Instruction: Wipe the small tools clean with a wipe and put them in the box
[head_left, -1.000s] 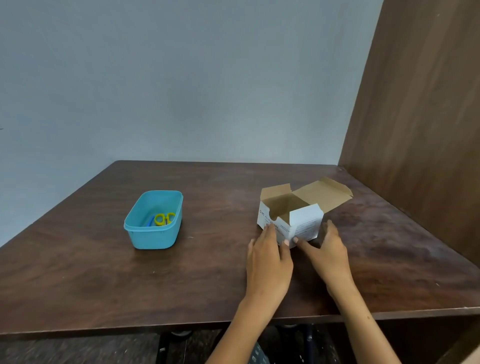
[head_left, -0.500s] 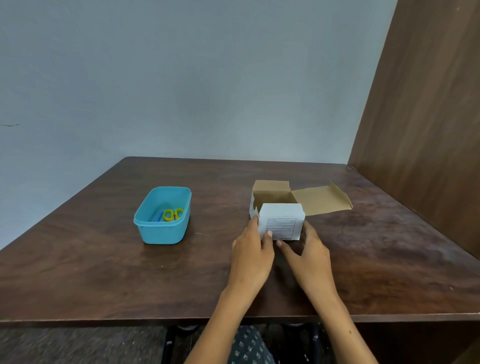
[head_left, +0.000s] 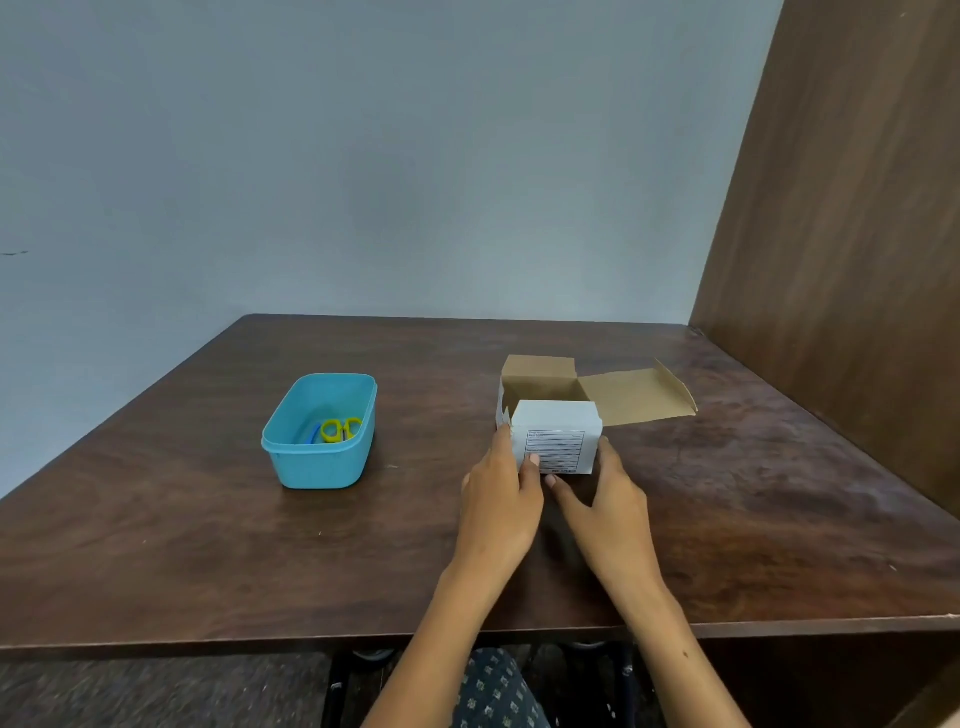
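A small white cardboard box (head_left: 558, 441) stands open on the brown table (head_left: 208, 545), its brown flaps folded out to the back and right. My left hand (head_left: 498, 509) grips the box's front left corner, thumb on the printed front face. My right hand (head_left: 608, 514) rests against the front right corner with straight fingers, thumb on the side. A blue plastic tub (head_left: 296, 462) sits to the left, holding small yellow-handled scissors (head_left: 340, 430) and a blue tool (head_left: 313, 434). No wipe is visible.
A tall wooden panel (head_left: 857, 260) walls off the table's right side. A grey wall runs behind the table. The table's front edge lies just under my forearms.
The box has been turned so its printed face points straight at me. Both hands stay on it, and the view has shifted a little.
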